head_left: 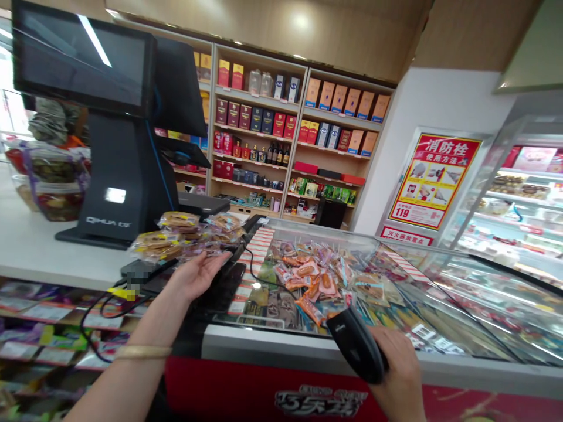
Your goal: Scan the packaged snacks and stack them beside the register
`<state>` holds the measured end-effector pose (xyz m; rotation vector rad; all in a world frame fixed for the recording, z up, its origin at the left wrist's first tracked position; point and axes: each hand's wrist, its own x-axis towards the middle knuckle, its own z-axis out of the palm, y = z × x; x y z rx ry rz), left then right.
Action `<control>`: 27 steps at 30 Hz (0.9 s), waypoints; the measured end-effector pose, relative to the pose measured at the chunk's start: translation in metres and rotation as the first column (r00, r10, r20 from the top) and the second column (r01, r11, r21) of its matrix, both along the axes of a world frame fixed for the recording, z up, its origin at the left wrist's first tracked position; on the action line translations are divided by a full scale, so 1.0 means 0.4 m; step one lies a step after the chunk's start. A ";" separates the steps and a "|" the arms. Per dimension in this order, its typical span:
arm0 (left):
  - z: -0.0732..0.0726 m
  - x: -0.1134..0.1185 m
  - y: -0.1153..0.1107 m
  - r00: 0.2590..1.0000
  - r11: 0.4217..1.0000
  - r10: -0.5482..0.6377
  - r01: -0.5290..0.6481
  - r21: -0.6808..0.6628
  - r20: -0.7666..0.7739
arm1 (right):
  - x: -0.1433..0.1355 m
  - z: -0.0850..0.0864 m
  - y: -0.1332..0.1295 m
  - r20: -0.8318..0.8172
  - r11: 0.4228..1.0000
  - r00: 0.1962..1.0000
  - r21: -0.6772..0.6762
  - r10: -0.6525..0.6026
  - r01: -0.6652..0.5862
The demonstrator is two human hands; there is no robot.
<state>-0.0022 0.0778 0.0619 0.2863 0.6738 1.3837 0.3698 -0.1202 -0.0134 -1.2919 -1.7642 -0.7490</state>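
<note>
My left hand (203,273) is palm up with its fingers stretched out, at the near edge of a pile of clear-wrapped flat brown snack packets (182,236). Whether it touches them I cannot tell. Wrapped in my right hand (398,363) is a black barcode scanner (357,344), its head pointing up and left over the freezer's front rim. Small orange and pink snack packets (313,278) lie heaped on the glass top beyond the scanner. A black cable (264,278) runs across the glass toward the counter.
A black checkout terminal (125,158) stands on the white counter (26,246) at left, beside jars of food (57,184). The glass-topped freezer (246,340) fills the front right. Behind are shelves of boxed bottles (259,120) and, at right, a lit refrigerated cabinet (523,193).
</note>
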 end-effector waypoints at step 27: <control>-0.072 0.644 -0.034 0.113 0.468 0.582 0.763 0.445 -0.806 | 0.147 -0.081 -0.053 -0.159 0.963 0.983 0.235 -0.095 0.131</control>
